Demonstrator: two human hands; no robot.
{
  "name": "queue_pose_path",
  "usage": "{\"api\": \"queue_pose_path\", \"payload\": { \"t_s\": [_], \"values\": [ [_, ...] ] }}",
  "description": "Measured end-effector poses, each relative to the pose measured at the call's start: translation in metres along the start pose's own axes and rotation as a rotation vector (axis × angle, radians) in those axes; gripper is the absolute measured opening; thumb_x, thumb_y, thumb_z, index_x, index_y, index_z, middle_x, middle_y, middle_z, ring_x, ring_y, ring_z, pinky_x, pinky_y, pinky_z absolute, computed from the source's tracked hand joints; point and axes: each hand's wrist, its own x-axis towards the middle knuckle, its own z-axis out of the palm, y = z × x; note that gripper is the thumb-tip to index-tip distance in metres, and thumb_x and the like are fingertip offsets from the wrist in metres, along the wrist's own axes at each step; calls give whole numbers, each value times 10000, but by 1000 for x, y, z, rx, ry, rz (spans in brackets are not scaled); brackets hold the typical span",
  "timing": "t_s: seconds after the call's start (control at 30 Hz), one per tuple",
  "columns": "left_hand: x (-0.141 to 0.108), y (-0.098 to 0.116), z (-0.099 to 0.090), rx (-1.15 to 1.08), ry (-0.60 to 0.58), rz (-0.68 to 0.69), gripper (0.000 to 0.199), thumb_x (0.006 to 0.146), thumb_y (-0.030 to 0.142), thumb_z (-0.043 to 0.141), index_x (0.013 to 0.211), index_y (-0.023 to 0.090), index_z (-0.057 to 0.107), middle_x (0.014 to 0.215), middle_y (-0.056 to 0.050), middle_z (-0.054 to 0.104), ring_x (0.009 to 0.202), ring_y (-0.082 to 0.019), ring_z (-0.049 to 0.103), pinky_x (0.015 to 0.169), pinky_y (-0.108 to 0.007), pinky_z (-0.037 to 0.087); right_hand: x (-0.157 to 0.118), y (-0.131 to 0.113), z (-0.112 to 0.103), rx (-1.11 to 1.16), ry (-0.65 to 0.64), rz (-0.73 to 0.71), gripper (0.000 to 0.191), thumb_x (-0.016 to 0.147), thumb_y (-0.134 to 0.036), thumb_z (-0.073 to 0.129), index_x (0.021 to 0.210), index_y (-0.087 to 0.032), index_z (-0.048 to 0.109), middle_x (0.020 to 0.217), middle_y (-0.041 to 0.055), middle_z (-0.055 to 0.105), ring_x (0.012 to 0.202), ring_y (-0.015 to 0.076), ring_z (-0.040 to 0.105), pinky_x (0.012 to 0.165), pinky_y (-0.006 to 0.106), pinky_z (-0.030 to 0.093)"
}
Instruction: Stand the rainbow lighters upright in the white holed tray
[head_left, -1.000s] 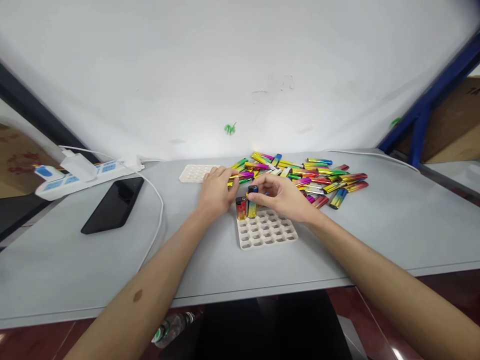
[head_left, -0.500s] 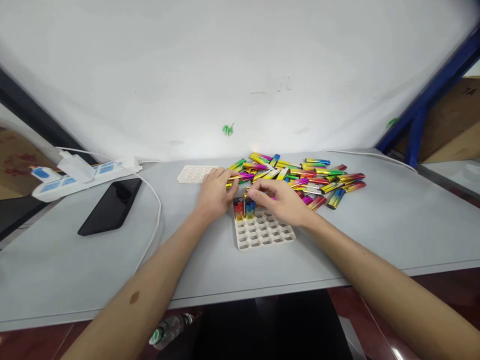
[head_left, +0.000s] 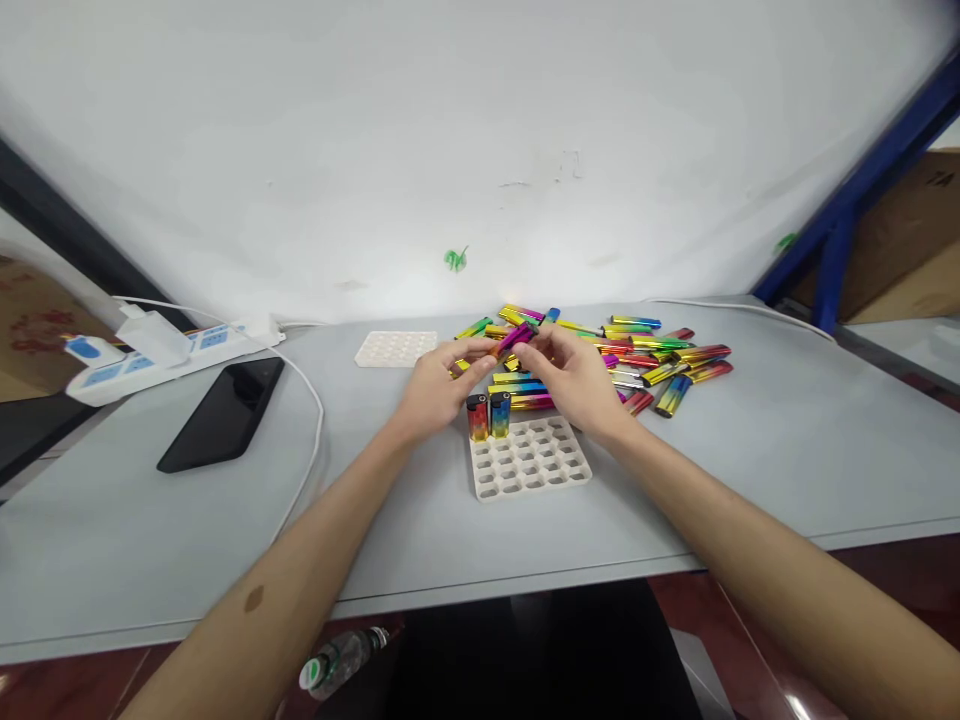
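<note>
Both hands meet over the near left part of a pile of shiny multicoloured lighters (head_left: 643, 343). Between them is a purple and orange lighter (head_left: 514, 340), tilted. My left hand (head_left: 442, 385) pinches its lower left end. My right hand (head_left: 574, 375) is closed at its upper right end, fingertips on it. Just below stands a white tray (head_left: 531, 462) with rows of holes. A red and gold lighter (head_left: 478, 418) and a blue and gold lighter (head_left: 500, 415) stand upright in its back left holes.
Another white holed tray (head_left: 395, 348) lies at the back. On the left are a black phone (head_left: 223, 412), a white cable (head_left: 319, 410) and a power strip (head_left: 112, 380) with plugs. A plastic bottle (head_left: 345, 662) lies below the table edge.
My right hand has moved up and away from the blue lighter in the tray. The purple lighter is now raised between both hands, and more of the tray's back row shows.
</note>
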Motion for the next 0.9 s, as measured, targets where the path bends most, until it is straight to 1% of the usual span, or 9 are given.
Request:
{"api": "queue_pose_path", "payload": {
  "t_s": [0.13, 0.23, 0.3, 0.4, 0.47, 0.6, 0.7, 0.8, 0.9],
  "values": [
    [1, -6, 1, 389, -8, 92, 296, 946, 352, 513, 1165, 255, 687, 1087, -46, 709, 1047, -243, 567, 940, -390, 459, 2, -1, -1, 214, 85, 76, 277, 855, -474, 627, 839, -220, 520, 817, 7, 658, 737, 140, 594, 702, 283, 473],
    [2, -12, 0, 594, -14, 55, 290, 944, 311, 493, 1169, 241, 662, 1139, -72, 657, 1079, -269, 528, 965, -424, 439, 2, -2, -1, 362, 57, 184, 313, 844, -500, 620, 878, -247, 438, 800, -22, 656, 643, 123, 581, 613, 272, 501],
    [3, -13, -1, 676, -38, 6, 280, 939, 289, 488, 1157, 246, 658, 1134, -78, 640, 1092, -281, 519, 962, -435, 433, 2, -2, 0, 409, 40, 250, 304, 832, -465, 631, 903, -264, 415, 763, -48, 633, 601, 122, 571, 536, 254, 495],
    [2, -13, -2, 746, -90, -39, 267, 938, 280, 482, 1132, 246, 663, 1100, -87, 639, 1087, -295, 514, 939, -447, 431, 2, -2, 1, 432, 53, 318, 253, 831, -429, 618, 884, -267, 431, 677, -71, 559, 514, 111, 499, 438, 224, 434],
    [2, -12, -1, 777, -100, -49, 249, 941, 288, 481, 1102, 247, 666, 1081, -90, 640, 1077, -298, 513, 918, -448, 431, 3, -3, 0, 464, 40, 373, 276, 842, -498, 592, 838, -256, 461, 626, -69, 499, 462, 99, 421, 397, 218, 369],
    [1, -12, 0, 812, -87, -36, 219, 946, 305, 482, 1053, 243, 664, 1045, -92, 639, 1072, -303, 514, 887, -447, 429, 6, -5, -4, 549, -14, 437, 494, 806, -720, 531, 759, -229, 521, 580, -49, 430, 445, 91, 355, 368, 225, 253],
    [1, -14, 0, 820, -88, -38, 216, 946, 313, 487, 1041, 233, 664, 1021, -97, 638, 1069, -308, 517, 869, -449, 432, 7, -4, -6, 578, -31, 446, 601, 776, -811, 473, 687, -218, 508, 563, -32, 427, 446, 93, 345, 367, 232, 206],
    [2, -14, 1, 818, -98, -41, 220, 944, 317, 490, 1048, 226, 661, 1033, -100, 636, 1066, -307, 520, 868, -449, 435, 8, -3, -6, 569, -30, 462, 633, 791, -821, 430, 616, -214, 465, 541, -19, 423, 436, 90, 326, 370, 235, 178],
    [1, -14, 1, 813, -102, -51, 214, 941, 317, 497, 1052, 228, 657, 1046, -99, 636, 1065, -302, 523, 877, -446, 436, 6, -5, -6, 559, -27, 486, 608, 843, -755, 421, 573, -211, 439, 502, -24, 380, 416, 84, 281, 374, 234, 154]
  ]
}}
